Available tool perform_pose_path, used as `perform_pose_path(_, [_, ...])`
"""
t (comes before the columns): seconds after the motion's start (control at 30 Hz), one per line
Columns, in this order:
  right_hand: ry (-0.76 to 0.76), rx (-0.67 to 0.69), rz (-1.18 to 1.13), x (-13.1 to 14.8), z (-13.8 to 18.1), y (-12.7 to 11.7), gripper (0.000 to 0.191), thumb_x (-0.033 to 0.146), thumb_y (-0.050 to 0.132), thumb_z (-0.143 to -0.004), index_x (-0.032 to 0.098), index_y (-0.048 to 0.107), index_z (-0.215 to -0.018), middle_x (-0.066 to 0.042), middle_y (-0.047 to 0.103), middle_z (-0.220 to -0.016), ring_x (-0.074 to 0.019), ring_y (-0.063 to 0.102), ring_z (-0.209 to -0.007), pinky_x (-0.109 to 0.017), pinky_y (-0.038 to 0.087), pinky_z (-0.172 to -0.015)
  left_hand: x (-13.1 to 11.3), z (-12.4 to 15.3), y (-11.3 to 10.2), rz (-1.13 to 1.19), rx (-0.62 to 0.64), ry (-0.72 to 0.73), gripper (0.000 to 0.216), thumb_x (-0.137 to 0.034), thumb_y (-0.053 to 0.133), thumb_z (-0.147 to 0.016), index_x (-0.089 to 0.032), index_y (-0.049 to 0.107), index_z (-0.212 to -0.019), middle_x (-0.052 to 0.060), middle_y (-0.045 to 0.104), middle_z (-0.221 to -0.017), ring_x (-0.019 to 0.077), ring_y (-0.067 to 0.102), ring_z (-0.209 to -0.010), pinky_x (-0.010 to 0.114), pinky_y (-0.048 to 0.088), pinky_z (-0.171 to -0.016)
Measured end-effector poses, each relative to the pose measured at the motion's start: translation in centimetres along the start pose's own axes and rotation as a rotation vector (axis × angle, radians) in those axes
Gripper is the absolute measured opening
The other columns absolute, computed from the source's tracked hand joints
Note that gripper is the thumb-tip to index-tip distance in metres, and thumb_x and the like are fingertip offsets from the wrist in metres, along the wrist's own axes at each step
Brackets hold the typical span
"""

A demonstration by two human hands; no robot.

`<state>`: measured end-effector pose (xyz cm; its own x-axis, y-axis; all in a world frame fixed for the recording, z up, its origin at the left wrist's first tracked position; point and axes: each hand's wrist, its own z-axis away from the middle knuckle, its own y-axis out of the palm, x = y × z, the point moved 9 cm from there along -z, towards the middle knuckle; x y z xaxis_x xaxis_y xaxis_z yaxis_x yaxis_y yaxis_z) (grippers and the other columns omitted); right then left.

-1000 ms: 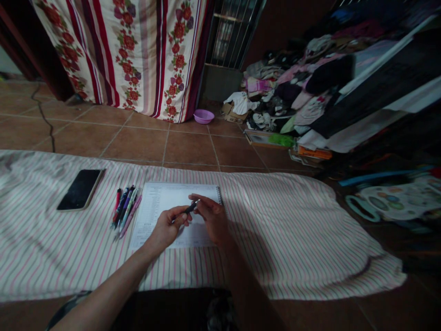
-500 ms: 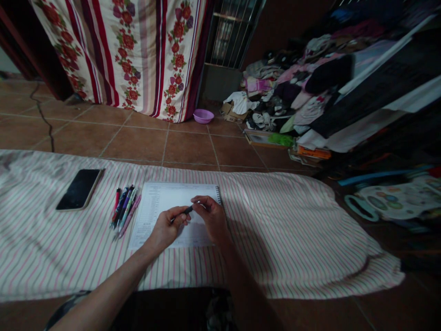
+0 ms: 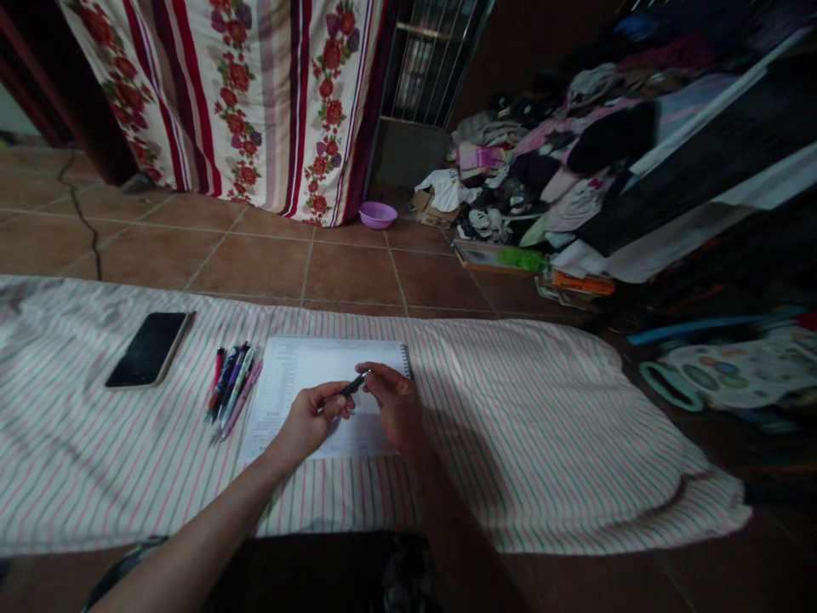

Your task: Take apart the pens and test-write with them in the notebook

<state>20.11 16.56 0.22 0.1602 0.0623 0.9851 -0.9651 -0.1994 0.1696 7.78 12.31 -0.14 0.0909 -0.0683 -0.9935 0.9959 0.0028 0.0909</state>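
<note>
One pen sat pinched in the left hand, probably for steadiness, but couldn't tell if the adjacent right hand gripped it.

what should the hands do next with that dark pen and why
Probably the right hand should pinch the shiny end of the slim dark pen: the left hand holds it farther down, over the white spiral-bound paper notebook, while the right hand, close beside that end, shows no clear grip on it.
</note>
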Motion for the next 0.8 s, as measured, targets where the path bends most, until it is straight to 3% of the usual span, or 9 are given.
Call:
perform_pose_path(0.3, [-0.054,-0.103,0.117,0.8,0.2,-0.3,0.017,0.033,0.069,-0.065,0.02,0.064,-0.074,-0.001,0.064,-0.073,-0.0138,0.056,-0.069,-0.027,0.045,-0.067,-0.7,0.3,-0.4,-0.074,-0.081,0.025,0.017,-0.027,0.061,-0.069,-0.014,0.068,-0.076,0.003,0.063,-0.062,0.0141,0.054,-0.061,0.029,0.043,-0.068])
perform_pose_path(0.53, [-0.048,0.087,-0.09,1.1,0.6,1.3,0.03,0.04,0.06,-0.076,0.024,0.066,-0.101,-0.005,0.065,-0.105,-0.0164,0.059,-0.085,-0.032,0.046,-0.078,-0.4,0.1,0.1,0.024,-0.003,-0.004,0.023,-0.032,0.063,-0.069,-0.013,0.068,-0.081,0.004,0.064,-0.066,0.0136,0.054,-0.06,0.029,0.042,-0.064])
perform_pose_path(0.7, [0.04,0.06,-0.098,-0.1,0.3,0.8,0.019,0.035,0.064,-0.073,0.027,0.07,-0.09,0.0,0.068,-0.09,-0.0111,0.056,-0.069,-0.026,0.044,-0.069,-0.1,0.1,0.3,0.064,0.018,-0.023,0.027,-0.034,0.065,-0.067,-0.012,0.068,-0.082,0.004,0.063,-0.065,0.013,0.053,-0.058,0.028,0.041,-0.062])
perform_pose_path(0.8, [0.016,0.022,-0.064,-0.1,0.1,0.3,0.017,0.032,0.067,-0.069,0.026,0.071,-0.085,0.001,0.068,-0.081,-0.0115,0.055,-0.069,-0.025,0.043,-0.069,-0.1,0.2,0.3,0.064,0.005,-0.022,0.026,-0.033,0.065,-0.067,-0.012,0.067,-0.081,0.004,0.063,-0.065,0.013,0.053,-0.058,0.028,0.041,-0.063])
